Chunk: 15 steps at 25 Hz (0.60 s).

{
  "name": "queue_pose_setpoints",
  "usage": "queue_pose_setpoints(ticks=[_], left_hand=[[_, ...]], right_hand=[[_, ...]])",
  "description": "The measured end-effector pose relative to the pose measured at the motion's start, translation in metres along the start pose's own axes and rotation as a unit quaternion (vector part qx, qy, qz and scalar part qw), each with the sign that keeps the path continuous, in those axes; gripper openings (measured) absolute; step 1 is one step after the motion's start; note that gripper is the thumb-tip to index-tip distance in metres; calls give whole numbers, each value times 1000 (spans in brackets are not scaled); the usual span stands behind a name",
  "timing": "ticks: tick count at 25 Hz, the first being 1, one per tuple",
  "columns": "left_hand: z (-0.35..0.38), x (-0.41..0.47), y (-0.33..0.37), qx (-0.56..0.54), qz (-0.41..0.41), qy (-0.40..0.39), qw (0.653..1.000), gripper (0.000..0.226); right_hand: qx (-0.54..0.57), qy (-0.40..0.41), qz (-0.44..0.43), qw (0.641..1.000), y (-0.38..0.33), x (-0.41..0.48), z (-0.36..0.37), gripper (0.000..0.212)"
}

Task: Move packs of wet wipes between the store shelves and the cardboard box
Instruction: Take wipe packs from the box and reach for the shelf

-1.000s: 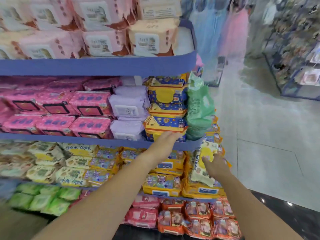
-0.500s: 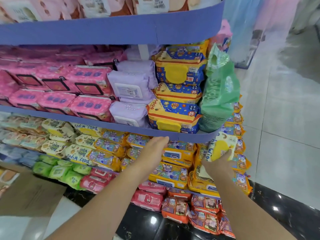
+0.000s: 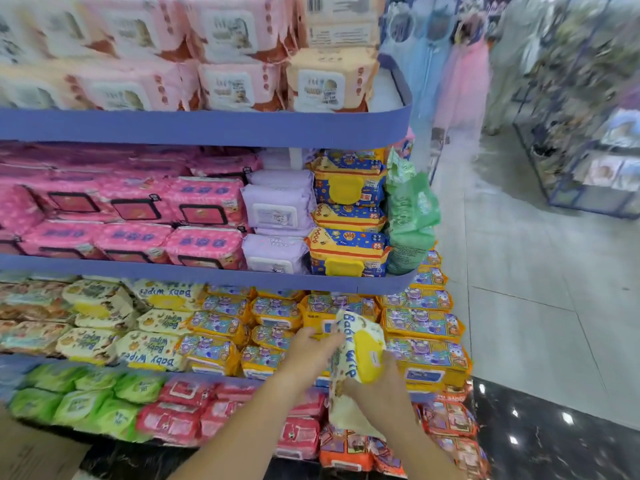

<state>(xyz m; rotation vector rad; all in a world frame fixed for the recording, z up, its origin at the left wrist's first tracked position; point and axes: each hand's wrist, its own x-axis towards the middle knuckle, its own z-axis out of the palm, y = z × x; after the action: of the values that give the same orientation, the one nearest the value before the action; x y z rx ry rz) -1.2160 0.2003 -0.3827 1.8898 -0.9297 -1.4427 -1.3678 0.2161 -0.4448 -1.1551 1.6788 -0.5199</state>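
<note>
The right hand is gripping the lower half of a cream soft-plastic pack of baby wipes with a yellow flip lid, its fingers curling round the underside. The left hand is laying fairly straight fingers against the pack's upper left edge, steadying rather than clasping it. The pack is hanging tilted on end between both hands, off any shelf, just in front of the orange-yellow rectangular packs lying beyond the fingertips. Matching cream Baby Wipes packs are sitting to the left of the left hand, under the blue-edged store shelves, which are looking densely filled. Well down and left of the left forearm, a corner of the brown cardboard box is showing, its inside hidden. This pack is seemingly mid-transfer, and its direction is not showing. How many packs are remaining is impossible to tell.
</note>
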Motion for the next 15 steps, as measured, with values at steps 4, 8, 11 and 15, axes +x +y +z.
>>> queue_pose_setpoints(ticks=[4, 8, 11, 15], left_hand=[[-72, -46, -19, -103, 7, 27, 994, 76], [-158, -104, -27, -199, 25, 26, 979, 55], [-218, -149, -27, -245, 74, 35, 966, 33], [-285, -194, -17, -307, 150, 57, 938, 36]], right_hand=[[-32, 11, -126, 991, -52, -74, 67, 115], [-101, 37, -237, 966, -118, -144, 116, 105], [-134, 14, -335, 933, -172, -199, 140, 102], [-125, -33, -418, 899, -230, -240, 146, 79]])
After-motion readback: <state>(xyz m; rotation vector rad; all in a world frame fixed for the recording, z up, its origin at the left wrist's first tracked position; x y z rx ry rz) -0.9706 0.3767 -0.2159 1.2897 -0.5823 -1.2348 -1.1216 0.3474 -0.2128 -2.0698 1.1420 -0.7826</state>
